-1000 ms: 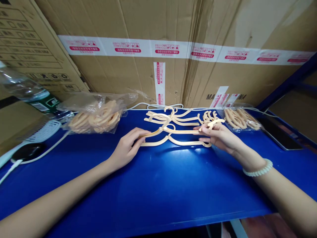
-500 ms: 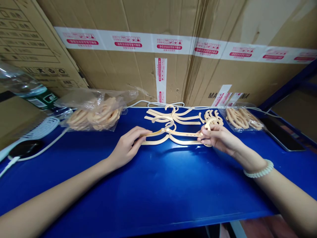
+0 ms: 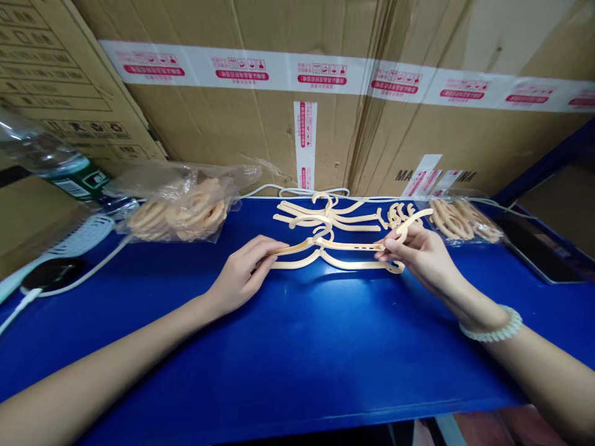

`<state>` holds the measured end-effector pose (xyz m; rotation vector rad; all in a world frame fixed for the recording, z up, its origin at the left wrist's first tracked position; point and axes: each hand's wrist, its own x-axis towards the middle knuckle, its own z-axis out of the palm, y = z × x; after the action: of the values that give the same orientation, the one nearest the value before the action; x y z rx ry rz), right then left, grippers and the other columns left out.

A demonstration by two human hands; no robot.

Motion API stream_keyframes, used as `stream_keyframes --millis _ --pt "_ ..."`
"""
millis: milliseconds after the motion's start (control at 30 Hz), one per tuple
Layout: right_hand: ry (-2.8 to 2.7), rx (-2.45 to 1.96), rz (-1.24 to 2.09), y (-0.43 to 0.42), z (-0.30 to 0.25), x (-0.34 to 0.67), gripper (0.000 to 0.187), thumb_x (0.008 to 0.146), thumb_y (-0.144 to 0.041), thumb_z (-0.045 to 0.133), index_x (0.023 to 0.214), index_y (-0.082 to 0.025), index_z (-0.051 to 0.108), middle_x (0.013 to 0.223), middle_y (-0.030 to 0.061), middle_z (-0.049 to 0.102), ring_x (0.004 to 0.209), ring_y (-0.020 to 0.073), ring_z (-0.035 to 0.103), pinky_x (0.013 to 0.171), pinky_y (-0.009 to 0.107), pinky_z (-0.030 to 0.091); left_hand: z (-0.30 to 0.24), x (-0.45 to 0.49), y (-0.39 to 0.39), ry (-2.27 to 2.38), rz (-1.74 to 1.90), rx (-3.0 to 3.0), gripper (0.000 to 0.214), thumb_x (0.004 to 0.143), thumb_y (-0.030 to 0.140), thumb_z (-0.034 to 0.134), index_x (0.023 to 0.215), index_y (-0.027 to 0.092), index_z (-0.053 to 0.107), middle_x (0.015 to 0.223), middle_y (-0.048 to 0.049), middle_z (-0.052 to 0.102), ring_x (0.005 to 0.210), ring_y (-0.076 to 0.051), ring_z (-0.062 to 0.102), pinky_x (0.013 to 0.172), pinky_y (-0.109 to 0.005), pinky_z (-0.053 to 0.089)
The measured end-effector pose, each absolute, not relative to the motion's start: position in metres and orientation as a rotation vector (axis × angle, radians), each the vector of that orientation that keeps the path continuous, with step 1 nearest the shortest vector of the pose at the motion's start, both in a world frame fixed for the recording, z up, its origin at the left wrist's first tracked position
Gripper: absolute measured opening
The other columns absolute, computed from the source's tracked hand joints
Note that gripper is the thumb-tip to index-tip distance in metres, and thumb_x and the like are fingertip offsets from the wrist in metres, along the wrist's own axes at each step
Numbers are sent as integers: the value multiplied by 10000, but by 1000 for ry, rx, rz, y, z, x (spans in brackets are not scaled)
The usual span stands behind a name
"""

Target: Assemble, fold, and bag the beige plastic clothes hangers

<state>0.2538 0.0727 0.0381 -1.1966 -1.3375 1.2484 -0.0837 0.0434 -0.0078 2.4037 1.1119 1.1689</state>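
Observation:
My left hand (image 3: 248, 269) is closed on the left end of a cream plastic clothes hanger (image 3: 351, 246), held just above the blue table. At the hanger's right end, my right hand (image 3: 421, 254) pinches a small curved hook piece (image 3: 409, 224), its free tip pointing up and right. Whether that piece is joined to the hanger is hidden by the fingers. Below lies another hanger (image 3: 353, 264) with a hooked right end. Behind, several hanger arms and a hook (image 3: 344, 218) lie together, with a group of loose curved pieces (image 3: 400, 210) to their right.
Plastic bags of cream parts lie at left (image 3: 198, 214) and right (image 3: 458, 220). A phone (image 3: 539, 251) rests at the right. On the left are a bottle (image 3: 77, 176), a black round device (image 3: 53, 275) with a cable, and a pale slotted brush (image 3: 88, 235). Cardboard boxes (image 3: 260, 136) stand behind.
The curved piece in my right hand has turned, so its tip now points up and right. My left hand still grips the hanger's left end. The view has shifted slightly.

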Motion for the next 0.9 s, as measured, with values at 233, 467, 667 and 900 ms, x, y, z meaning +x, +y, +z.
stream_keyframes --millis 233,467,667,900 --pt "-1360 -1157 1167 71 35 251 439 586 -468 929 715 -175 629 606 18 674 531 163 671 555 276 590 -8 -83 41 1111 1143 2403 269 1014 126 440 1233 168 592 1057 -75 649 946 -161 632 825 -271 506" --pt "-1296 -1029 1267 76 41 256 313 671 -393 885 839 -191 714 773 24 689 656 177 687 608 311 592 -7 -82 39 1235 1146 2403 213 968 184 579 1179 178 601 967 -29 645 698 -111 581 645 -228 479" --pt "-1247 -1010 1293 93 64 291 225 720 -367 857 801 -173 777 742 34 671 637 125 603 525 246 484 0 -89 39 1239 1221 2449 144 976 154 551 1096 154 630 1020 -68 616 908 -165 630 774 -269 515" --pt "-2042 -1239 1037 109 81 341 261 714 -391 856 875 -192 805 880 99 762 787 208 686 737 351 547 9 -97 43 1080 1025 2753 88 954 137 572 1022 157 626 960 -74 649 905 -213 572 814 -374 462"
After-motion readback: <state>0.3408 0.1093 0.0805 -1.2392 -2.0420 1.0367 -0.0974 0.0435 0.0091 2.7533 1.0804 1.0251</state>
